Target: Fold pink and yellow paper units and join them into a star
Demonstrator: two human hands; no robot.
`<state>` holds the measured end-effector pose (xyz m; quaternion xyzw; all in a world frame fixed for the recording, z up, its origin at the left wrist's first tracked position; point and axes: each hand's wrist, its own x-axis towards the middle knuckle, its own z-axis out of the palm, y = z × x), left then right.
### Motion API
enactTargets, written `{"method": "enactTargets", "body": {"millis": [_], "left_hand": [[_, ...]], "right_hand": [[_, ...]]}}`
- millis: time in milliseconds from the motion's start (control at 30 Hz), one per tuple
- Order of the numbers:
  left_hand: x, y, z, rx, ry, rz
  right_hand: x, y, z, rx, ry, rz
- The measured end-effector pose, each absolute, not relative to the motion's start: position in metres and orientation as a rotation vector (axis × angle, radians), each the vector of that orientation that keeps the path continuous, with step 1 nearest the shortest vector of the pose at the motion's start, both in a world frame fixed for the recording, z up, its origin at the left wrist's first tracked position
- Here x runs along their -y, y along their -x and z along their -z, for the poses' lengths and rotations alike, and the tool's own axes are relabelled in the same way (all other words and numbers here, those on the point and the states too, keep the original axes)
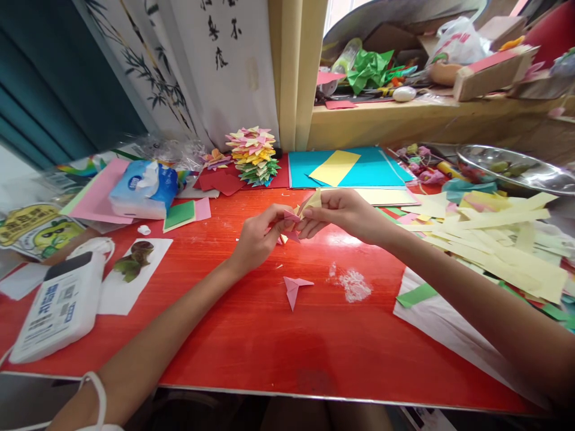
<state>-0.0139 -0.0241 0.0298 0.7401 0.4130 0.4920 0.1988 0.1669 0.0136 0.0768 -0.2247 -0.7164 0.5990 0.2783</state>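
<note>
Above the middle of the red table, my left hand (pixel 260 238) pinches a pink folded paper piece (pixel 291 216). My right hand (pixel 336 212) is closed on a pale yellow folded paper piece (pixel 313 202), and the two pieces meet between my fingertips. How they join is hidden by the fingers. Below the hands a loose pink folded paper piece (pixel 294 290) with pointed tips lies on the table. Behind them stands a tiered stack of folded paper pieces (pixel 254 157) in pink, yellow and green.
Pale paper strips and scraps (pixel 503 233) cover the right side, near a metal bowl (pixel 516 166). A blue tissue pack (pixel 144 188) and a white device (pixel 60 308) sit at the left. White crumbs (pixel 354 285) lie at centre right. Blue sheets (pixel 372 167) lie at the back.
</note>
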Motion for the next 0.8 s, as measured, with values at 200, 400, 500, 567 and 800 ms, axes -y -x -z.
{"method": "enactTargets", "body": {"millis": [200, 400, 500, 567, 800], "left_hand": [[0.0227, 0.0145, -0.03, -1.17, -2.005, -1.372], [0.0228, 0.0133, -0.0299, -1.154, -1.933, -1.365], [0.0236, 0.0127, -0.0309, -1.135, -1.899, -1.354], [0.0238, 0.0128, -0.0313, -1.141, -1.898, -1.343], [0.0231, 0.0128, -0.0305, -1.137, -1.872, -1.308]], "right_hand": [[-0.0146, -0.167, -0.0749, 1.941, 0.582, -1.575], [-0.0133, -0.1669, -0.0743, 1.988, 0.577, -1.505], [-0.0123, -0.1665, -0.0743, 1.991, 0.613, -1.483], [-0.0123, -0.1663, -0.0743, 1.999, 0.65, -1.468], [-0.0145, -0.1675, -0.0756, 2.012, 0.659, -1.501]]}}
